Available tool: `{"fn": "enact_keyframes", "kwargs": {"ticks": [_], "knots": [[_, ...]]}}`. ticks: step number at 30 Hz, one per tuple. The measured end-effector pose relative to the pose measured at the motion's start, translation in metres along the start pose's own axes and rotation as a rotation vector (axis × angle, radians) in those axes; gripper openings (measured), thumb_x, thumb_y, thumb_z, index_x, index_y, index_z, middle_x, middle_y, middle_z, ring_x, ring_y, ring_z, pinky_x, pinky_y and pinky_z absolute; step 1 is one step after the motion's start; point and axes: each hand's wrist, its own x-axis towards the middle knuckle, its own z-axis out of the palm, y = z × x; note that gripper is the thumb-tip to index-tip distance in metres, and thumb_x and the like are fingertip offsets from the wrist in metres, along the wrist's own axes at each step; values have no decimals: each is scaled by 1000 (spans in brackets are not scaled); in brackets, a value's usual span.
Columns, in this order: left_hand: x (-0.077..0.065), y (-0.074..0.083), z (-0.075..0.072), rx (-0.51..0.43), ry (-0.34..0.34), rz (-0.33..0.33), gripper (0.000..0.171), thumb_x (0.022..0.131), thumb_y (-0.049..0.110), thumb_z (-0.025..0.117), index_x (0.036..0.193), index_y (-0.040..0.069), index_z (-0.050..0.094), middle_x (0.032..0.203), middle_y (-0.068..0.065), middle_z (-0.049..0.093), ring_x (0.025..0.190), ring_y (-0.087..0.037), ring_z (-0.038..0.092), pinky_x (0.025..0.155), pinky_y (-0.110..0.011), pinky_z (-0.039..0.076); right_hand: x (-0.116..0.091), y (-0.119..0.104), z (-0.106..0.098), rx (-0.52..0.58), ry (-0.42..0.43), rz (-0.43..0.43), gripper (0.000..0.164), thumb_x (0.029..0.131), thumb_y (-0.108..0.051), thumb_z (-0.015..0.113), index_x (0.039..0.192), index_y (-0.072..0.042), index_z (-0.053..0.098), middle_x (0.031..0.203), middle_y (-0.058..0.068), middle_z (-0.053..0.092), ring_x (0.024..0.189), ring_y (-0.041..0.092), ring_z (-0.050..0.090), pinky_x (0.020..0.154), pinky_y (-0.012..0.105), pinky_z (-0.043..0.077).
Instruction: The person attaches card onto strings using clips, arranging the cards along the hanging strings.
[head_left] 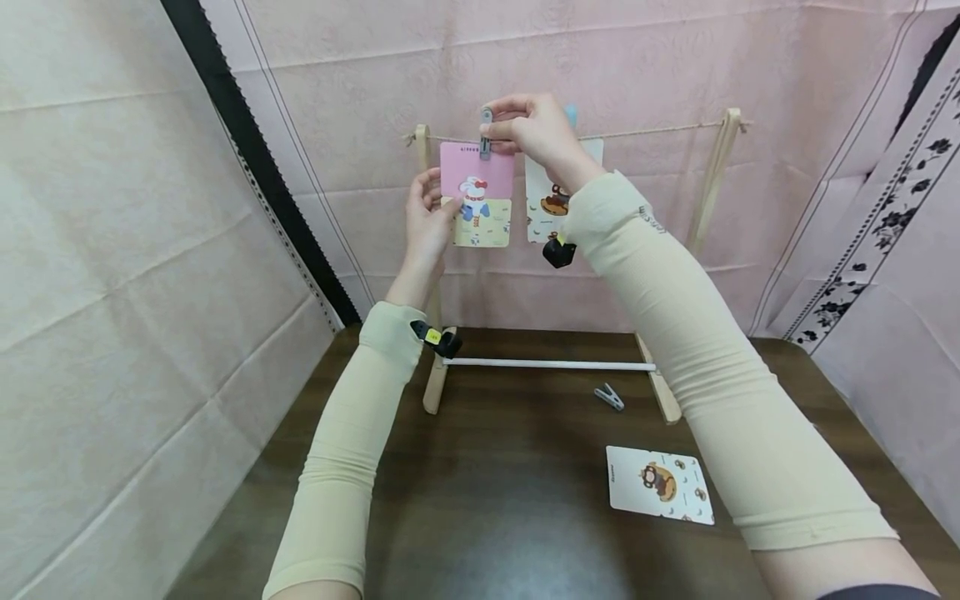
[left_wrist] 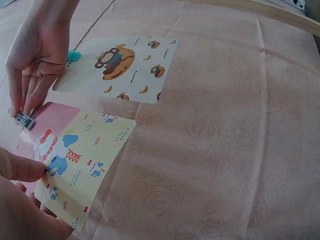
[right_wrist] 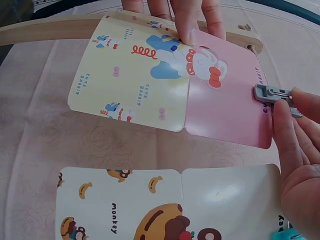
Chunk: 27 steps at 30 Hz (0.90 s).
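Observation:
A pink and yellow card [head_left: 477,225] with a white cartoon animal hangs at the cord on the left part of a wooden stand. My left hand [head_left: 429,221] pinches its left edge, thumb on the front and fingers behind. At the card's top edge, my right hand [head_left: 542,137] pinches a grey clothespin [right_wrist: 272,94], whose jaws overlap the card and the cord. Just to the right, a white monkey card [left_wrist: 117,70] hangs from a blue clothespin [left_wrist: 73,55], partly hidden behind the right hand in the head view.
Another monkey card [head_left: 660,485] lies on the dark table [head_left: 510,500], with a loose grey clothespin [head_left: 609,397] behind it. The stand has wooden posts [head_left: 712,183], a cord [head_left: 652,131] and a white lower bar [head_left: 547,363]. Pink patterned cloth [head_left: 600,50] hangs behind.

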Motion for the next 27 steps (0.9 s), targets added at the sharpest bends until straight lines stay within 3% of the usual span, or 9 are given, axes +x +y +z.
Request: {"fn": "enact_keyframes", "kwargs": {"ticks": [12,27], "knots": [[3,0,-2,-1,-9,-11,46,96,-5,61,138,11,50,109,-5,61,98,-15,56,85,-27,47,2,-1,0,-77,-38,40,50,95,-17,72,142,-10,56,133,7,64,109,20,69,91,24,53],[2,-6,-3,16,-16,-1,46,97,-1,62,139,11,49,110,-6,61,98,-16,57,84,-28,48,0,1,2,-65,-48,43,53,96,-14,70,145,-7,53,138,9,62,110,22,69,90,23,53]]}}
